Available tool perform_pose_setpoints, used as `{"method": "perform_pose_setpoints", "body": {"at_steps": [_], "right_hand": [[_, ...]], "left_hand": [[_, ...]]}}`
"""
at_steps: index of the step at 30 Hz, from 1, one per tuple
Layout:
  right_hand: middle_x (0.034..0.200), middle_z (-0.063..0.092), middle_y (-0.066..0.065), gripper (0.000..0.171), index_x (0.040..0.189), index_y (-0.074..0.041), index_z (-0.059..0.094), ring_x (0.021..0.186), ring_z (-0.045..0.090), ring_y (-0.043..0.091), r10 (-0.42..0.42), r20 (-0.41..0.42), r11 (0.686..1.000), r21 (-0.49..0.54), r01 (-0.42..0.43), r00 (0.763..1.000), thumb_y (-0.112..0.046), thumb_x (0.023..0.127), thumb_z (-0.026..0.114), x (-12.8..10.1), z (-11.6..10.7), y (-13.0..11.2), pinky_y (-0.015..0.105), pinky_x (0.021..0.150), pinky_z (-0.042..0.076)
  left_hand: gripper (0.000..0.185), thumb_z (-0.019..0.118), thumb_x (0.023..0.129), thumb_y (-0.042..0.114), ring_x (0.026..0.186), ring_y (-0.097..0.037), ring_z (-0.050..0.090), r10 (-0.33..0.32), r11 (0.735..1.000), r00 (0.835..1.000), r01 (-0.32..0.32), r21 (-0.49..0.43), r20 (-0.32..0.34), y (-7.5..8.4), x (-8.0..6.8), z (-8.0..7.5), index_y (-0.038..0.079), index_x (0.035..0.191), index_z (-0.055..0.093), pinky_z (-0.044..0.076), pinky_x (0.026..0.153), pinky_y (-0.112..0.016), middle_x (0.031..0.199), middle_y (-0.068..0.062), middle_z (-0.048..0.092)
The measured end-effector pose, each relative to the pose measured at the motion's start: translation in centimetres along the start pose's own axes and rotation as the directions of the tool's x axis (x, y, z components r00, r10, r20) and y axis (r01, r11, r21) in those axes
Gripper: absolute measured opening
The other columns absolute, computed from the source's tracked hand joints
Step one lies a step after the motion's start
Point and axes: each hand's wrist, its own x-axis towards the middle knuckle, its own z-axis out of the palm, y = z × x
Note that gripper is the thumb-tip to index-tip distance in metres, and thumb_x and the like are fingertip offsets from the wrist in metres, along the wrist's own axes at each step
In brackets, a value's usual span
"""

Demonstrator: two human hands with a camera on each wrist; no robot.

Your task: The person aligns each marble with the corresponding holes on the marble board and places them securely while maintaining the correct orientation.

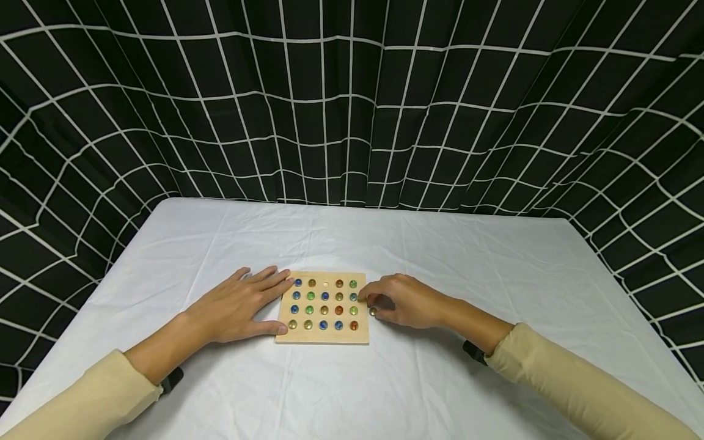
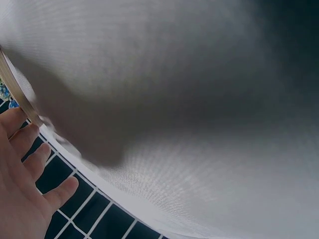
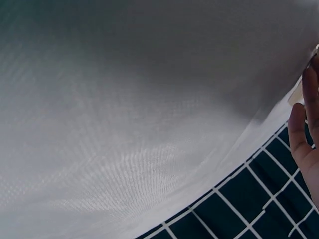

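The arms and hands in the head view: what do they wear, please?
Both arms wear long sleeves of pale cream-yellow cloth, the left sleeve and the right sleeve. A dark band sits at the left wrist, and another dark strap at the right. The left hand and right hand are bare; no rings show.

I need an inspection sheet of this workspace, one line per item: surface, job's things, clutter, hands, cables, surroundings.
Surface: table under a white cloth, slightly creased.
Job's things: wooden board with rows of coloured marbles; one hole in the far row looks unfilled. One marble lies off the board by its right edge.
Clutter: nothing seen.
Hands: left hand rests flat, fingers straight, touching the board's left edge; right hand has fingers curled round the loose marble.
Cables: nothing seen.
Surroundings: black curtain with white grid lines on three sides.
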Motion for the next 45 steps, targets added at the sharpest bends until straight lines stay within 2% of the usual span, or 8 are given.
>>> {"method": "perform_pose_setpoints", "body": {"at_steps": [12, 30, 37, 41, 45], "right_hand": [[0.097, 0.071, -0.006, 0.035, 0.117, -0.011, 0.070, 0.091, 0.064, 0.008, -0.007, -0.023, 1.000, -0.015, 0.007, 1.000, -0.001, 0.084, 0.077, -0.1, 0.1, 0.3, 0.033, 0.087, 0.052], [0.107, 0.071, -0.006, 0.034, 0.117, -0.012, 0.071, 0.096, 0.064, 0.007, 0.015, -0.026, 1.000, -0.011, -0.015, 1.000, -0.003, 0.085, 0.077, 0.0, 0.5, 0.2, 0.031, 0.088, 0.052], [0.101, 0.071, -0.007, 0.033, 0.117, -0.011, 0.070, 0.093, 0.065, 0.007, 0.003, -0.046, 1.000, -0.023, -0.004, 0.999, -0.004, 0.086, 0.077, 0.0, -0.1, 0.2, 0.033, 0.088, 0.052], [0.099, 0.071, -0.007, 0.033, 0.118, -0.010, 0.070, 0.093, 0.065, 0.008, 0.029, -0.073, 0.999, -0.031, -0.031, 0.997, -0.004, 0.086, 0.076, 0.2, -0.8, 0.1, 0.037, 0.090, 0.052], [0.101, 0.072, -0.005, 0.034, 0.119, -0.009, 0.069, 0.095, 0.065, 0.010, 0.048, -0.103, 0.998, -0.043, -0.053, 0.993, -0.004, 0.086, 0.076, 0.8, -1.3, 0.0, 0.035, 0.089, 0.053]], "left_hand": [[0.091, 0.040, 0.089, 0.079, 0.146, -0.029, 0.032, 0.000, 1.000, 1.000, 0.000, 0.001, 0.008, 0.0, 0.1, 0.0, 0.018, 0.156, 0.036, 0.029, 0.111, -0.063, 0.160, -0.002, 0.034], [0.091, 0.043, 0.089, 0.078, 0.146, -0.030, 0.033, -0.006, 1.000, 1.000, 0.006, -0.001, 0.014, 0.1, 0.1, -0.1, 0.017, 0.156, 0.037, 0.029, 0.110, -0.064, 0.159, -0.003, 0.035], [0.091, 0.041, 0.089, 0.079, 0.146, -0.029, 0.032, -0.007, 1.000, 1.000, 0.007, 0.004, 0.015, 0.1, 0.1, 0.0, 0.018, 0.156, 0.036, 0.029, 0.110, -0.064, 0.160, -0.003, 0.034], [0.091, 0.041, 0.089, 0.079, 0.146, -0.029, 0.033, -0.003, 1.000, 1.000, 0.003, 0.004, 0.010, 0.1, 0.1, 0.0, 0.018, 0.156, 0.036, 0.029, 0.110, -0.063, 0.159, -0.003, 0.035], [0.091, 0.041, 0.089, 0.079, 0.145, -0.029, 0.033, 0.002, 1.000, 1.000, -0.002, 0.006, 0.002, 0.1, 0.1, -0.1, 0.018, 0.155, 0.037, 0.030, 0.110, -0.063, 0.159, -0.003, 0.036]]}}
